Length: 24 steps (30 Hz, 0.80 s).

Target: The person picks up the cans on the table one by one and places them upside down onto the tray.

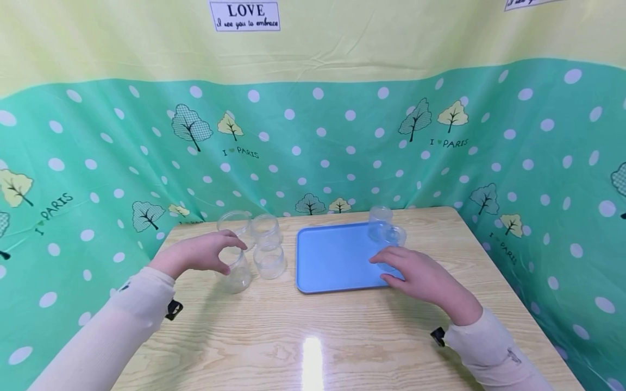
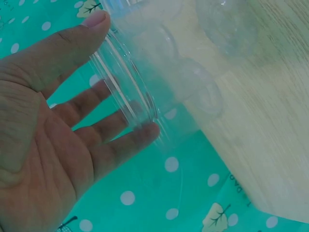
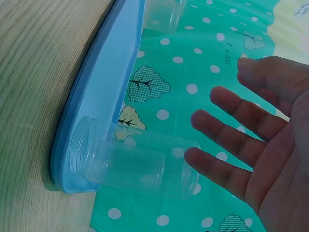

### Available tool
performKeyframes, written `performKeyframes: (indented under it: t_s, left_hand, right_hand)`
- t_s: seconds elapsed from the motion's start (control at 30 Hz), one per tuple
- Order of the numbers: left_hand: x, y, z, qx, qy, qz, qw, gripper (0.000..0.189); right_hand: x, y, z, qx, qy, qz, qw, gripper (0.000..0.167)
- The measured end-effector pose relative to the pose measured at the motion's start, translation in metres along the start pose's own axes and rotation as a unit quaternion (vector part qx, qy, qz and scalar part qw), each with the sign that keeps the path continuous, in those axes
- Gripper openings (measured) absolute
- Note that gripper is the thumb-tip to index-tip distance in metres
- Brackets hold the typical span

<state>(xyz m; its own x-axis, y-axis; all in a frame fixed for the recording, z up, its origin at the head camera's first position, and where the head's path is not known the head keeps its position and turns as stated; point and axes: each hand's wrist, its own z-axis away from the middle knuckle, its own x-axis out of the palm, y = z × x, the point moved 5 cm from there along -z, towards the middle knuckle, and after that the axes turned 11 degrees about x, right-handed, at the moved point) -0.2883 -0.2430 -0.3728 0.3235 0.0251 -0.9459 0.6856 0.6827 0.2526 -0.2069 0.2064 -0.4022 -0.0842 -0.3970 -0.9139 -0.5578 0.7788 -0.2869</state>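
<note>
In the head view my left hand (image 1: 207, 252) is over a clear plastic jar (image 1: 238, 276) at the left of the table. The left wrist view shows the thumb and fingers curved round the threaded mouth of that jar (image 2: 128, 82). My right hand (image 1: 423, 274) is above the right side of the blue tray (image 1: 332, 258), its fingers spread. In the right wrist view a clear jar (image 3: 135, 164) stands mouth down on the tray, beside the little fingertip; contact cannot be told. Another clear jar (image 1: 380, 220) is behind it.
Several more clear jars stand near my left hand, among them a large jar (image 1: 233, 221) at the back and a short jar (image 1: 270, 262). The wooden table (image 1: 274, 336) is backed by a green dotted curtain (image 1: 318, 130).
</note>
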Motion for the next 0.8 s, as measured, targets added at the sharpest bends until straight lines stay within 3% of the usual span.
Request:
performKeyframes:
  t_s: [0.33, 0.8]
  left_hand:
    - [-0.001, -0.001, 0.0, -0.003, 0.001, 0.003, 1.0, 0.059]
    - [-0.016, 0.003, 0.011, -0.004, 0.025, 0.009, 0.9996, 0.057]
  right_hand:
    - [0.001, 0.0, 0.0, 0.002, -0.002, -0.003, 1.0, 0.036]
    - [0.004, -0.001, -0.001, -0.007, -0.005, -0.002, 1.0, 0.037]
